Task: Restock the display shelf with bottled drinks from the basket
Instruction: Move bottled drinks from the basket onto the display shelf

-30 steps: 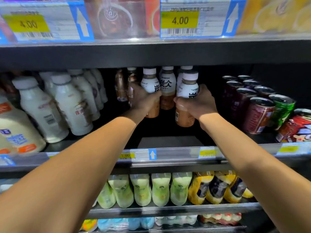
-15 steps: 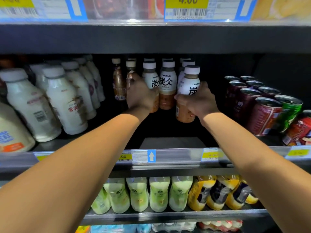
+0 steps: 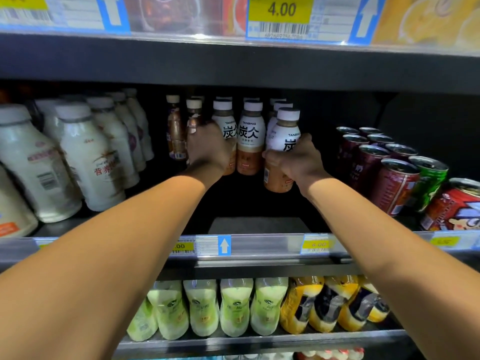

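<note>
Gripping front bottle (image 3: 284, 131) in right hand (image 3: 296, 162), fingers curled round lower body, bottle slightly tilted at row front on dark shelf (image 3: 259, 224). Left hand (image 3: 207, 149) clamped on second bottle (image 3: 225, 126), deeper in. Third bottle (image 3: 250, 136) upright between hands. Red cans (image 3: 394, 183) right of right hand; white bottles (image 3: 88, 162) left of left hand.
</note>
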A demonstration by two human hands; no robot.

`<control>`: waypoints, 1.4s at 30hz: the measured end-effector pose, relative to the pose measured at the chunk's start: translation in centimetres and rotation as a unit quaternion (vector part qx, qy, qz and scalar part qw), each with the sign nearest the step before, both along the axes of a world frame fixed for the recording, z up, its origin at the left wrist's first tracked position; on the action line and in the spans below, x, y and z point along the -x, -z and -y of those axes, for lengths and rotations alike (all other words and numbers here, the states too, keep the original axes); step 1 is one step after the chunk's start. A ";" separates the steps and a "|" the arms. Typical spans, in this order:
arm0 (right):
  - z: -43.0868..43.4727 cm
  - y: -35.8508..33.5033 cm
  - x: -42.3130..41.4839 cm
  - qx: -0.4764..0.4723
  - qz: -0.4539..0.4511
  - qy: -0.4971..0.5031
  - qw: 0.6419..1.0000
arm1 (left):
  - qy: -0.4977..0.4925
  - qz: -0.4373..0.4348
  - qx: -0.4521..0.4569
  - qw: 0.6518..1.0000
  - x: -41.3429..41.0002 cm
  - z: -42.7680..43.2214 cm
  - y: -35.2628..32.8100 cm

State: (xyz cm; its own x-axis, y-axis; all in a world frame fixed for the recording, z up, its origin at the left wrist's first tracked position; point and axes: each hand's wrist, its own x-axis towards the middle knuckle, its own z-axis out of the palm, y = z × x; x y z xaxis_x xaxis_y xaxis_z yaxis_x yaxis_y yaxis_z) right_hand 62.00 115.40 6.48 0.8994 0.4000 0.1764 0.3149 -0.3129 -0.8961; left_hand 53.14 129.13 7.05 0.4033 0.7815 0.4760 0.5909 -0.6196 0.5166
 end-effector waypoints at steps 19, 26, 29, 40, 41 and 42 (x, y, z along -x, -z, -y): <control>-0.3 0.3 -1.2 -0.018 -0.016 -0.018 1.000 | -0.004 -0.007 -0.017 1.000 -0.4 0.0 0.4; 0.0 0.2 -1.6 -0.012 -0.013 -0.025 1.000 | -0.012 -0.013 -0.027 0.999 -0.8 0.0 0.4; 0.0 0.3 -1.6 -0.014 -0.012 -0.028 0.999 | -0.015 -0.010 -0.025 1.000 -0.9 0.0 0.6; -0.3 0.6 -2.3 -0.031 -0.038 -0.034 0.998 | -0.005 0.011 0.014 1.000 -0.9 -0.4 0.8; -0.2 0.7 -2.4 -0.032 -0.039 -0.041 0.998 | 0.008 0.017 0.019 1.000 -0.6 -0.1 0.7; 0.1 0.6 -2.3 -0.033 -0.048 -0.053 0.997 | 0.026 0.026 0.020 0.999 -0.1 0.4 0.6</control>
